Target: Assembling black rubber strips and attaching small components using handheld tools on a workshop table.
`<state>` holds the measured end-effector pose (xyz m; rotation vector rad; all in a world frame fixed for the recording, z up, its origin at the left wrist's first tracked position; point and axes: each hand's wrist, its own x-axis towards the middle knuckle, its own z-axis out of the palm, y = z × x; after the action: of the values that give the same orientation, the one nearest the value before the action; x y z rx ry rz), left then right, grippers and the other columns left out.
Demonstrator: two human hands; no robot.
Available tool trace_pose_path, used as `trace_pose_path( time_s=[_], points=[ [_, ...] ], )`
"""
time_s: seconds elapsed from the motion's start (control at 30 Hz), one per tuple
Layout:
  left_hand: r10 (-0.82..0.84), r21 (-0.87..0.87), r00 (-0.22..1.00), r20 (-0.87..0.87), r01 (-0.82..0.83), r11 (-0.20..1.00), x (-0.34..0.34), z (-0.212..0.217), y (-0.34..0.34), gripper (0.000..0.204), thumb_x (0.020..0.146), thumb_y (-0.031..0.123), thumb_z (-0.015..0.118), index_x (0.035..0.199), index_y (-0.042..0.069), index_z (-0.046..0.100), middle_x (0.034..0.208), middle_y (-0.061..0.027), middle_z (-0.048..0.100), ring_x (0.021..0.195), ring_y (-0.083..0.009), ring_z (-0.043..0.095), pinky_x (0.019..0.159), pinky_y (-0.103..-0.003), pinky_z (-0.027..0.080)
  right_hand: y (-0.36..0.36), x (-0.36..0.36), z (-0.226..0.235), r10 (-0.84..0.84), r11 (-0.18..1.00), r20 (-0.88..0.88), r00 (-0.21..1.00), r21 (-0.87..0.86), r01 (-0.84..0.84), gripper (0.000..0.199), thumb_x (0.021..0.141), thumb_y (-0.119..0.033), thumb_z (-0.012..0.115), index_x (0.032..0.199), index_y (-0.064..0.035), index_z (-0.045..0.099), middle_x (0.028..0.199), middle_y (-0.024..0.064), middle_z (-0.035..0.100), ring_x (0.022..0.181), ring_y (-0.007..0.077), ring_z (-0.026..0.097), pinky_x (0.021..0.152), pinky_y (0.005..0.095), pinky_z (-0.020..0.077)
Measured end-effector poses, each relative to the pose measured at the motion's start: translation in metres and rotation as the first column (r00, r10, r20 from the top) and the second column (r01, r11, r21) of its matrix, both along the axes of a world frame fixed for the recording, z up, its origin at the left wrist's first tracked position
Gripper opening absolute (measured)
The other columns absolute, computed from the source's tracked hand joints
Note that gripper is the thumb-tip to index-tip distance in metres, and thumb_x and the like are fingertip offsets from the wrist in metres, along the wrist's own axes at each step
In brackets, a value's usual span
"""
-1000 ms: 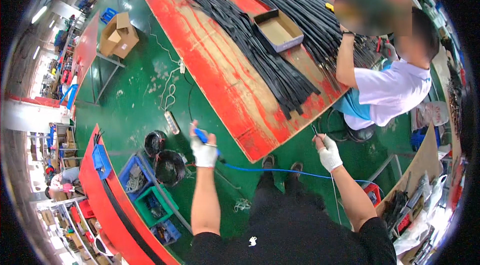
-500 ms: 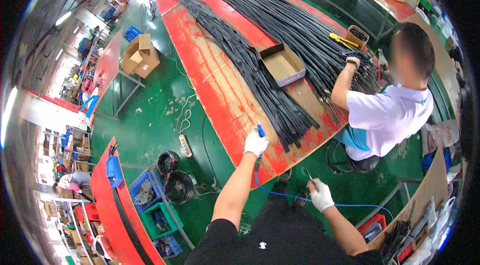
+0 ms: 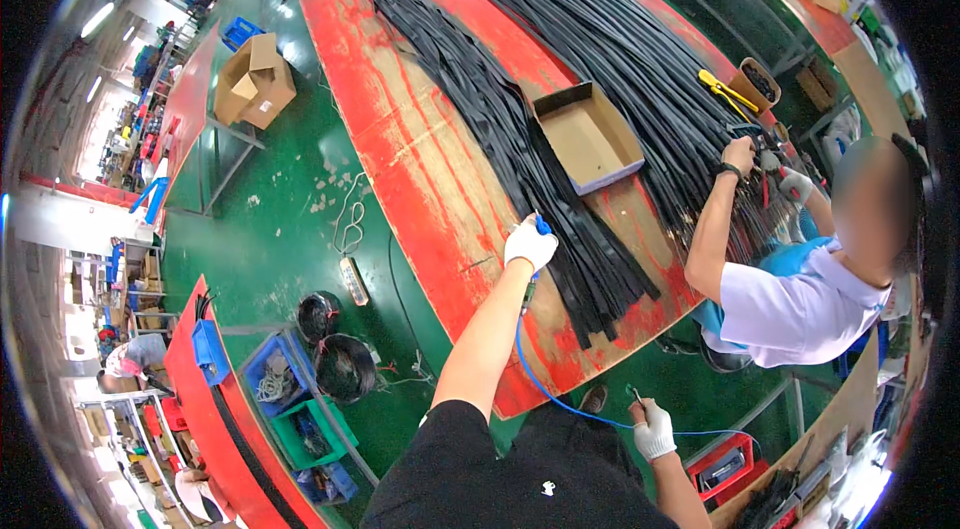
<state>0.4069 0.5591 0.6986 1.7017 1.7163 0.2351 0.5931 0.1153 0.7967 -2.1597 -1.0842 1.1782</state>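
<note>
My left hand (image 3: 530,245), in a white glove, is closed round a blue air gun (image 3: 542,226) at the near end of a flat black sleeve bundle (image 3: 570,249) on the long table. A blue hose (image 3: 527,365) runs down from the air gun and across my front to the right. Lower down, beside the table's near edge, my gloved right hand (image 3: 655,432) is closed on a thin tool with a slim tip (image 3: 634,395); its kind cannot be made out. Right of the sleeves sits an open shallow cardboard box (image 3: 590,141).
At the right a co-worker (image 3: 790,299) handles the ends of a thick black cable bundle (image 3: 590,39), near yellow-handled cutters (image 3: 728,94). Blue and green crates (image 3: 308,429) stand left of me by a red side table (image 3: 215,419). A power strip (image 3: 353,281) lies on the green floor.
My left hand with the air gun has moved over to the sleeve ends. The right hand has shifted slightly down and right. The co-worker has leaned, and a second hand of theirs now shows.
</note>
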Motion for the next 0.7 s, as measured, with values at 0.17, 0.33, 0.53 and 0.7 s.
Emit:
trace_pose_path(
  time_s=[0.17, 0.33, 0.53, 0.7],
  points=[
    [-0.039, -0.043, 0.998, 0.056, 0.041, 0.998, 0.005, 0.037, -0.003, 0.035, 0.081, 0.026, 0.070, 0.109, 0.006, 0.065, 0.107, -0.0240, 0.073, 0.109, -0.0429, 0.071, 0.099, -0.049, 0.056, 0.009, 0.005, -0.010, -0.044, 0.999, -0.003, 0.999, 0.005, 0.044, 0.022, 0.107, -0.022, 0.060, 0.101, -0.0017, 0.068, 0.076, 0.0123, 0.065, 0.070, 0.0220, 0.062, 0.067, 0.0369, 0.0490],
    [0.030, -0.008, 0.996, 0.087, -0.029, 1.000, -0.018, 0.028, -0.010, 0.037, 0.081, 0.027, 0.072, 0.108, 0.002, 0.066, 0.107, -0.0256, 0.074, 0.107, -0.0429, 0.072, 0.097, -0.048, 0.056, 0.030, 0.000, -0.014, 0.007, 0.999, -0.022, 1.000, -0.053, -0.008, 0.022, 0.105, -0.024, 0.062, 0.108, -0.0032, 0.067, 0.084, 0.0238, 0.070, 0.077, 0.0408, 0.071, 0.068, 0.0459, 0.0528],
    [0.057, -0.063, 0.990, 0.127, -0.050, 0.997, -0.036, 0.042, -0.018, 0.036, 0.082, 0.026, 0.074, 0.108, 0.002, 0.068, 0.105, -0.0234, 0.076, 0.103, -0.0412, 0.073, 0.095, -0.046, 0.057, 0.034, -0.008, -0.008, 0.041, 0.998, 0.016, 0.999, -0.052, -0.040, 0.023, 0.106, -0.026, 0.060, 0.107, -0.0040, 0.068, 0.091, 0.0269, 0.072, 0.088, 0.0465, 0.072, 0.074, 0.0514, 0.0546],
    [0.019, -0.085, 0.999, 0.034, -0.016, 0.996, -0.047, 0.006, -0.008, 0.064, 0.081, 0.032, 0.075, 0.137, 0.005, 0.064, 0.121, -0.0253, 0.074, 0.117, -0.0384, 0.071, 0.104, -0.043, 0.055, 0.031, -0.004, -0.015, 0.075, 0.996, 0.000, 0.997, -0.051, -0.075, 0.023, 0.106, -0.025, 0.059, 0.107, -0.0042, 0.068, 0.092, 0.0260, 0.072, 0.089, 0.0467, 0.072, 0.075, 0.0508, 0.0551]
  ],
)
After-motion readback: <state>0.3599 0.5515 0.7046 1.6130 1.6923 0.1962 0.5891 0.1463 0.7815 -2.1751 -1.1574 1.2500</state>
